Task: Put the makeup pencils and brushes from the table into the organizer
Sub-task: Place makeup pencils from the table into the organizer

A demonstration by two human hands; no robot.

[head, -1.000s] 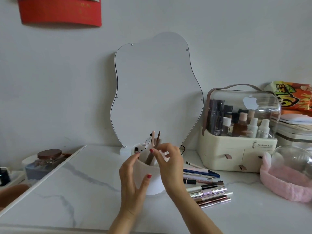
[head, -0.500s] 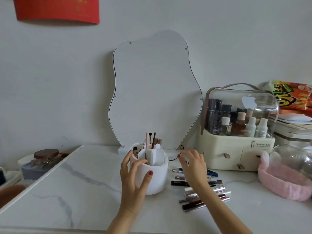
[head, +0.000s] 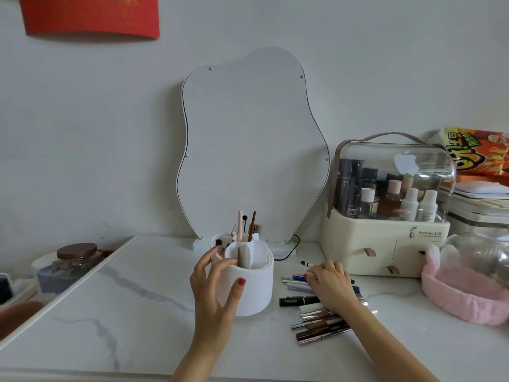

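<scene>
A white round organizer [head: 254, 288] with inner dividers stands at the table's middle. A pink pencil [head: 240, 226], a brown pencil [head: 252, 226] and other tools stand upright in it. My left hand [head: 213, 293] cups its left side, thumb on the front wall. To its right lies a loose pile of makeup pencils and tubes [head: 316, 318], black, silver and brown. My right hand [head: 329, 286] rests palm down on the pile's far part, fingers curled over a blue-and-silver pencil [head: 296, 279]. Whether it grips one is hidden.
A wavy white mirror back [head: 252, 144] leans on the wall behind the organizer, its cable [head: 289, 253] trailing right. A cream cosmetics case with clear dome [head: 385, 213] stands at right, a pink headband [head: 465, 293] beside it. A jar [head: 75, 256] sits beyond the table's left edge.
My right hand left the organizer's top, where it held a pencil, and moved right and down onto the pile. My left hand stayed on the organizer.
</scene>
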